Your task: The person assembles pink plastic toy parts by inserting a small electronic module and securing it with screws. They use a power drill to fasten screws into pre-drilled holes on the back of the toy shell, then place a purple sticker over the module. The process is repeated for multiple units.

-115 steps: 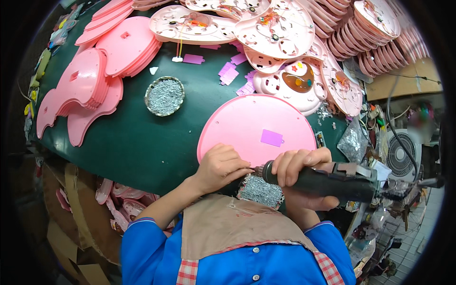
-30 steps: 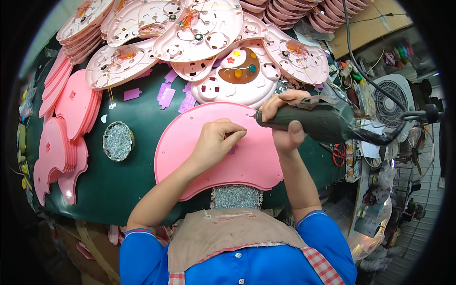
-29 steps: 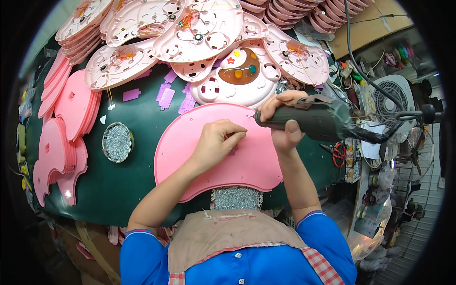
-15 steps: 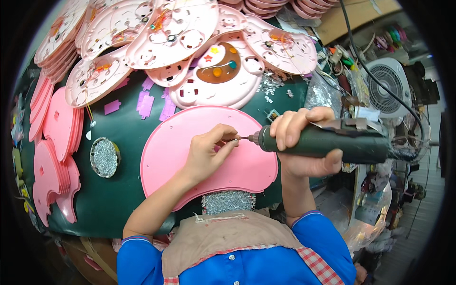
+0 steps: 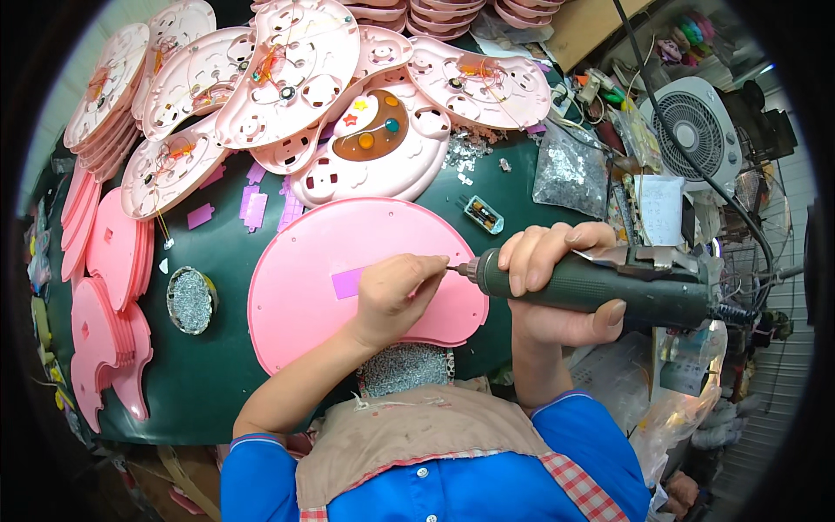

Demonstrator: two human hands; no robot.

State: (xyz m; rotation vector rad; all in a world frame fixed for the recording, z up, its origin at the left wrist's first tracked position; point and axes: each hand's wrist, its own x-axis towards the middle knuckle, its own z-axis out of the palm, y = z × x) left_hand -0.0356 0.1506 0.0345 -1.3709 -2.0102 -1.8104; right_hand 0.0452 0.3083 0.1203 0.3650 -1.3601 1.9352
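Note:
My right hand (image 5: 557,278) is wrapped round the dark green barrel of an electric screwdriver (image 5: 657,283), which lies level and points left. Its thin bit reaches the fingertips of my left hand (image 5: 396,291), closed in a pinch; whatever they hold is too small to make out. Beneath both hands lies a smooth pink plastic panel (image 5: 300,252), rounded at the top, with small holes along its edge. A purple rectangle (image 5: 347,284) shows in the panel's middle, partly covered by my left hand.
Light pink shells with wiring (image 5: 278,78) are piled at the back. Pink panels (image 5: 104,322) stand stacked at left, near a round tub of small silvery pieces (image 5: 191,300). A silvery-filled tray (image 5: 404,370) sits by my apron. A fan (image 5: 691,126) and cable (image 5: 687,157) are at right.
The view has shifted a little. My left hand has turned and moved lower on the panel, uncovering more of the purple rectangle. The screwdriver remains in my right hand, its bit at the left fingertips.

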